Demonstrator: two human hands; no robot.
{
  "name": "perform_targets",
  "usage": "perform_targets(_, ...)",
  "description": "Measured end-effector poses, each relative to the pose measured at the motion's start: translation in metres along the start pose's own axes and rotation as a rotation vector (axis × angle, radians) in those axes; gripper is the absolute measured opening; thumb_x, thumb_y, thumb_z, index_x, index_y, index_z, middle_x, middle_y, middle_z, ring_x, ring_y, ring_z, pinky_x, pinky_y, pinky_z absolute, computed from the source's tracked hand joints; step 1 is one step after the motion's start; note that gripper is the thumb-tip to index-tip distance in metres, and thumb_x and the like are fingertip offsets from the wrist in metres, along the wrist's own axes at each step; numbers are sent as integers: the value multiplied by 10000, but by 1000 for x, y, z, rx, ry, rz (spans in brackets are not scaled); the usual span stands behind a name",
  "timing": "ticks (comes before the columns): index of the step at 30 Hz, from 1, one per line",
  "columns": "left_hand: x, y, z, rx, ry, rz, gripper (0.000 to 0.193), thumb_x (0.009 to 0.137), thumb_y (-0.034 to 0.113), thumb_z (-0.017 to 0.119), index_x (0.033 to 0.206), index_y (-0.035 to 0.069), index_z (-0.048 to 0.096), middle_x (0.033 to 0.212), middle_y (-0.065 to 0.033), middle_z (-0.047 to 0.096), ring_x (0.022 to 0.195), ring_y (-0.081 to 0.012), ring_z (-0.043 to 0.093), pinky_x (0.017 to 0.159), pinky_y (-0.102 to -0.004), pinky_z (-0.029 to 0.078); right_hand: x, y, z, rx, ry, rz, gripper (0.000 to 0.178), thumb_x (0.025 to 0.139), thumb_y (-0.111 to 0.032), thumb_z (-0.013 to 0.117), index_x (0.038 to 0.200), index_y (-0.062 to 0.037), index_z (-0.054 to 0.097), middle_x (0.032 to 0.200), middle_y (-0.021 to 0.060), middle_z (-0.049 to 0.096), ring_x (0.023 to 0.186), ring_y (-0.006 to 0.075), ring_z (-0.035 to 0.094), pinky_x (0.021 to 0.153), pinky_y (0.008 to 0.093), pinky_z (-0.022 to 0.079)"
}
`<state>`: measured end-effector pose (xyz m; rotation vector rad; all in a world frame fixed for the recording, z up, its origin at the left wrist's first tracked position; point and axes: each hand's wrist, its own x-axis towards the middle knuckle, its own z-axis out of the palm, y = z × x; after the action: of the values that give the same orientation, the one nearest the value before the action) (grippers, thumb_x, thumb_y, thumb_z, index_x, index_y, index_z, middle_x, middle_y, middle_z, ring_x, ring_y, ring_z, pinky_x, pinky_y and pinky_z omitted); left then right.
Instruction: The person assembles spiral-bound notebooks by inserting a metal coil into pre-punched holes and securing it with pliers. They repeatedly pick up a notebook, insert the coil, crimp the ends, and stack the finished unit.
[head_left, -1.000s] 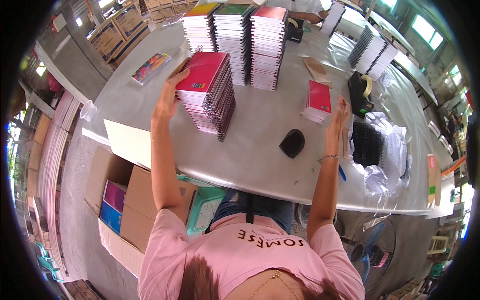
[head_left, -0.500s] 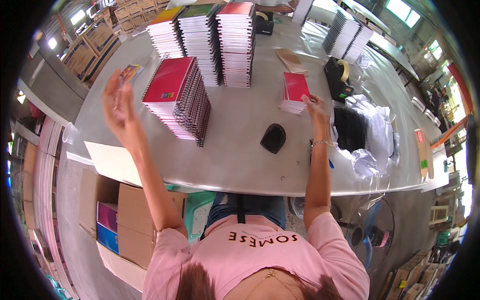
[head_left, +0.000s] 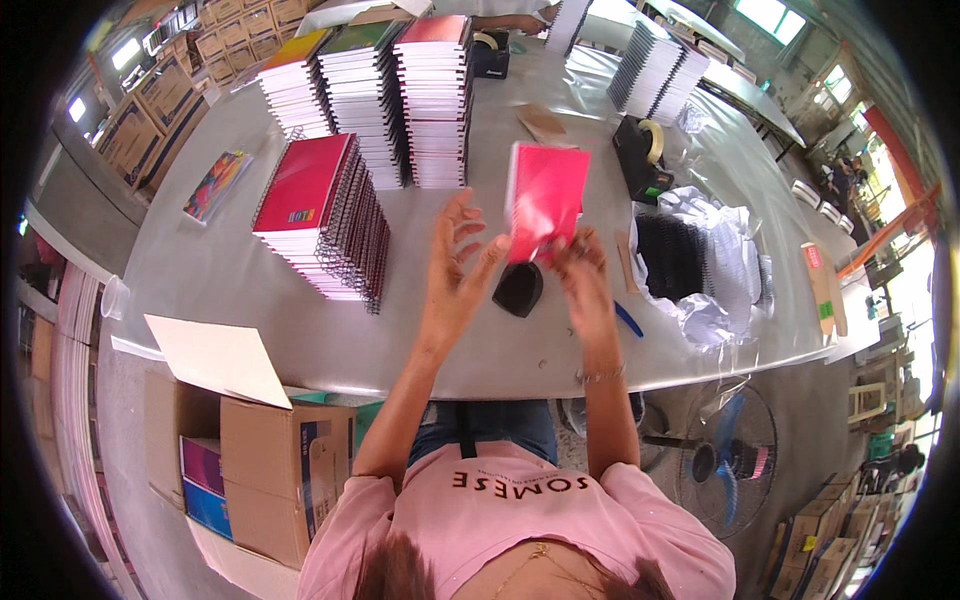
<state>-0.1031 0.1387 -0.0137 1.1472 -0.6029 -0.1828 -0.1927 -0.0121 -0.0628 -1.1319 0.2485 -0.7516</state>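
Observation:
A red-covered notebook (head_left: 548, 195) is held up over the table, pinched near its lower edge by my right hand (head_left: 584, 275). I see no coil on it, and motion blurs it a little. Just left of its lower corner is my left hand (head_left: 455, 270), fingers spread and nothing in the palm. Below the notebook, a dark rounded flat object (head_left: 518, 291) lies on the table, partly covered from view. Further left stands a stack of red spiral notebooks (head_left: 305, 185), their wire coils toward the right.
Tall notebook stacks (head_left: 435, 110) stand at the back. To the right are a tape dispenser (head_left: 640, 160), black coils (head_left: 673, 256) in crumpled white wrapping (head_left: 735, 270) and a blue tool (head_left: 629, 319). An open carton (head_left: 262, 460) sits at lower left, a fan (head_left: 728, 460) at lower right.
My right hand has lifted the red notebook from the right side and brought it toward the middle. My left hand has come across from the far left to beside it. The view has shifted slightly.

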Motion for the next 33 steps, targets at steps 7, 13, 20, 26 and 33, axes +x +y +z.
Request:
perform_targets(7,-3,-11,-31,472,-284,163,182,960,107,589,1121,23,581,1015,-104,606,926,-268,603,769,-365,473,-21,-17,-68,-468,55,-119,196,901,-99,688,1082,-47,633,950,14,645,891,101,621,779,260,502)
perform_targets(13,-26,24,-51,1117,-499,297,171,902,39,566,1054,89,623,958,-67,605,1012,-284,606,1070,-525,303,15,-107,-260,-1800,553,-119,335,816,-168,736,1113,-53,634,1060,209,671,992,387,633,878,470,482)
perform_targets(20,-56,-6,-66,1305,-542,238,211,842,75,606,1049,116,611,1047,-32,564,1118,-231,559,1129,-700,125,19,-88,-307,-1666,475,175,424,780,-281,761,1078,-3,644,1090,232,674,1043,392,635,914,441,481)
perform_targets(26,-69,-26,-54,1216,-362,261,409,801,434,740,1008,109,603,1043,-58,531,1163,-270,499,1107,-732,93,8,-85,-313,-1673,523,-12,354,773,-274,762,959,15,678,966,223,696,919,384,670,841,444,509)
perform_targets(33,-71,-45,-45,1205,-234,272,549,717,555,789,934,92,588,992,-73,518,1131,-301,484,1091,-707,143,7,-84,-296,-1669,571,-53,245,787,-182,731,905,25,674,850,231,686,848,408,661,798,472,499)
